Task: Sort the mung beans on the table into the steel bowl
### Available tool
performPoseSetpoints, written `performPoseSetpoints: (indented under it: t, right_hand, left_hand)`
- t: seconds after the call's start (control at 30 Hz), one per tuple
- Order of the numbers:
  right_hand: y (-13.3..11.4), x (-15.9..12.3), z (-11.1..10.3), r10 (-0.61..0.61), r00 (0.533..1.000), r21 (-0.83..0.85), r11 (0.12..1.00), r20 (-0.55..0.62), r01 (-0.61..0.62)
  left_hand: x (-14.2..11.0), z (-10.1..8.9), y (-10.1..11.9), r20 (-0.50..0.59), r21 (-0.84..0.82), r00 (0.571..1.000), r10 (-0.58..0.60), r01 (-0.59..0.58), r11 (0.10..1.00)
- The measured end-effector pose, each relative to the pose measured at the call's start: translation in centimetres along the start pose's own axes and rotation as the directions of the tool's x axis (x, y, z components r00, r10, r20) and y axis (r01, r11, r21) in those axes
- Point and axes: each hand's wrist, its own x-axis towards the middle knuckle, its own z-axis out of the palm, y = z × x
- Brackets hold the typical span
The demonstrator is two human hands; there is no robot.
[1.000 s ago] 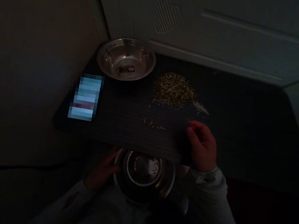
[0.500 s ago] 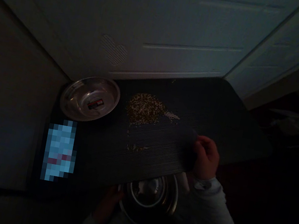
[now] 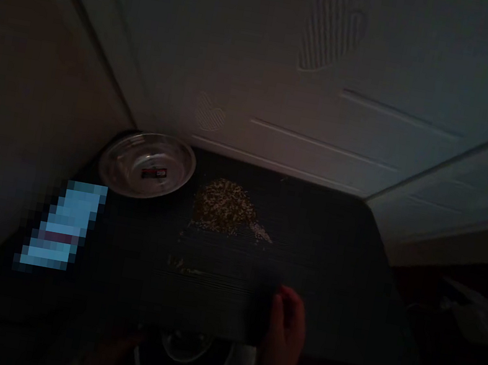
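Steel bowl (image 3: 169,176) w/ label, glowing pixelated patch (image 3: 64,226) nearby, grain pile (image 3: 223,205), dark tabletop (image 3: 316,252), pale wall (image 3: 245,69), my R hand (image 3: 286,334) curled, can't tell what's pinched.

Over at the far left corner of the dark surface (image 3: 330,254) there's a shiny steel bowl (image 3: 150,150), a black-and-red label (image 3: 153,173) inside its bottom. Just nearer, by the left edge, glows a bluish screen (image 3: 64,223), blurred into squares. Behind the far edge stands a pale panel (image 3: 263,98) with ribbed hearts (image 3: 332,28) and raised strips. Beyond the right edge lies something whitish (image 3: 480,312), too dim to name.
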Motion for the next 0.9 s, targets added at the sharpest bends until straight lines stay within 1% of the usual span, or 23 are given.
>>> performPoseSetpoints:
  t: [0.03, 0.07, 0.1, 0.2, 0.23, 0.33, 0.4, 0.43, 0.5, 0.6, 0.67, 0.7, 0.8, 0.87, 0.9]
  right_hand:
    - [0.2, 0.0, -0.3, -0.014, 0.999, -0.018, 1.000, 0.051, 0.015]
    - [0.4, -0.1, -0.5, -0.030, 0.996, -0.032, 0.999, 0.084, 0.033]
    - [0.5, -0.1, -0.7, -0.049, 0.993, -0.041, 0.998, 0.110, 0.054]
    - [0.7, -0.1, -1.0, -0.079, 0.986, -0.071, 0.993, 0.144, 0.090]
    - [0.6, -0.2, -1.0, -0.073, 0.988, -0.086, 0.993, 0.136, 0.085]
    - [0.2, -0.5, -0.7, -0.021, 0.997, -0.101, 0.994, 0.078, 0.028]
    - [0.1, -0.6, -0.5, -0.003, 0.999, -0.062, 0.998, 0.042, 0.006]
    - [0.1, -0.6, -0.4, -0.001, 0.999, -0.051, 0.999, 0.042, 0.003]
    - [0.2, -0.6, -0.2, -0.021, 1.000, -0.043, 0.999, 0.000, 0.021]
    - [0.7, -0.7, 0.3, -0.054, 0.996, -0.016, 0.998, -0.066, 0.053]
    - [0.6, -1.2, 1.1, -0.072, 0.992, -0.024, 0.997, -0.108, 0.070]
    - [0.5, -1.6, 1.6, -0.070, 0.993, -0.012, 0.998, -0.096, 0.070]
    - [-0.6, -2.8, 3.8, -0.101, 0.994, -0.009, 0.995, 0.034, 0.102]
    - [-1.4, -3.2, 5.2, -0.157, 0.981, -0.016, 0.987, 0.118, 0.160]
    - [-1.6, -3.3, 5.7, -0.180, 0.973, -0.028, 0.982, 0.145, 0.186]
  left_hand:
    - [-0.6, 0.4, 0.2, -0.084, -0.026, 0.995, -0.058, 0.056, 0.998]
    - [-1.3, 0.7, 0.5, -0.119, -0.085, 0.991, -0.068, 0.058, 0.995]
    - [-2.1, 0.9, 0.9, -0.132, -0.152, 0.989, -0.061, 0.041, 0.988]
    - [-4.3, 1.0, 1.5, -0.123, -0.332, 0.990, -0.069, 0.024, 0.943]
    - [-4.9, 0.9, 1.4, -0.090, -0.367, 0.994, -0.055, 0.018, 0.930]
    - [-6.4, 0.2, 0.3, -0.070, -0.422, 0.998, 0.006, -0.035, 0.906]
    - [-7.0, -0.7, -0.6, -0.090, -0.420, 0.996, 0.025, -0.061, 0.905]
    - [-7.1, -1.3, -1.1, -0.101, -0.412, 0.995, 0.028, -0.067, 0.909]
    - [-7.2, -2.5, -1.6, -0.104, -0.380, 0.994, 0.037, -0.074, 0.922]
    - [-6.4, -4.2, -1.8, -0.118, -0.275, 0.993, 0.028, -0.059, 0.960]
    - [-5.5, -4.9, -1.6, -0.110, -0.207, 0.994, 0.023, -0.046, 0.977]
    - [-5.0, -5.1, -1.5, -0.095, -0.183, 0.995, 0.019, -0.036, 0.982]
    - [-3.7, -5.1, -1.1, -0.036, -0.131, 0.999, -0.008, 0.003, 0.991]
    - [-3.0, -4.6, -1.0, 0.002, -0.113, 1.000, 0.011, -0.010, 0.994]
    - [-2.8, -4.3, -0.9, 0.003, -0.106, 1.000, 0.024, -0.023, 0.994]
